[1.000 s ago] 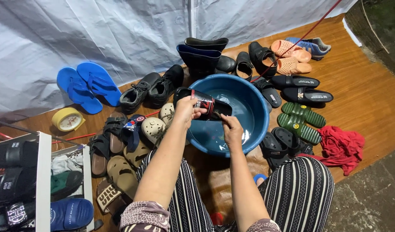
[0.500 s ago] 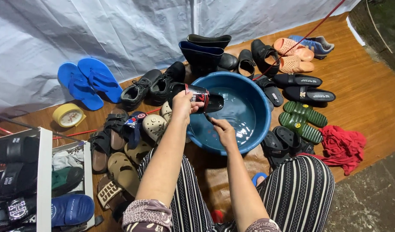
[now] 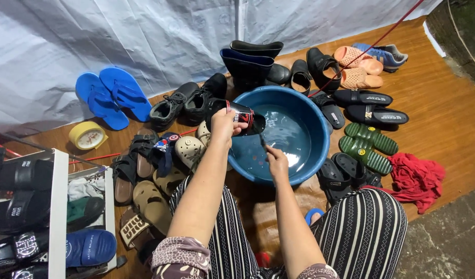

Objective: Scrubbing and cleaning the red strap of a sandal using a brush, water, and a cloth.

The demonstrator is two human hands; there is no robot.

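Change since half second ago: right hand (image 3: 276, 159) drawn back from black slide sandal (image 3: 236, 117) toward near rim of blue basin (image 3: 299, 170), small dark tool, probably brush, now clear of sandal; scrubbing contact judged interrupted. Sandal held above basin's left rim by left hand (image 3: 223, 124), fingers wrapped around strap, forearm raised and extended forward. Right-hand fingers pinched on tool, wrist bent down over water. Other footwear laid on floor around basin.

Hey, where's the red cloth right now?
In the head view the red cloth lies crumpled on the wooden floor at far right, just right of the green slides, beyond the person's striped knee.
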